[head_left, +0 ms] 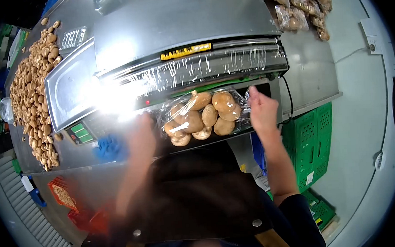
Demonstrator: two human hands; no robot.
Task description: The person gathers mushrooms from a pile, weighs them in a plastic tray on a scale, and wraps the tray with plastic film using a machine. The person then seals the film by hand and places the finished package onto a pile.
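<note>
A pack of several brown mushrooms (209,115) under clear plastic film lies in front of the wrapping machine (203,71). At the pack's right end, my right hand (263,109) has its fingers pinched on the bunched film. My left hand (143,132) is near the left end of the pack, blurred by motion and partly washed out by glare, so its fingers cannot be made out. A yellow label roll (186,51) marked "ORGANIC" lies along the machine behind the pack.
Loose mushrooms (35,95) cover the table's left side, beside a metal tray (71,88) and scale display (81,133). A blue crumpled item (110,148) lies left of my left hand. Wrapped packs (306,8) are at back right; green crates (308,144) stand below right, red crates (63,194) below left.
</note>
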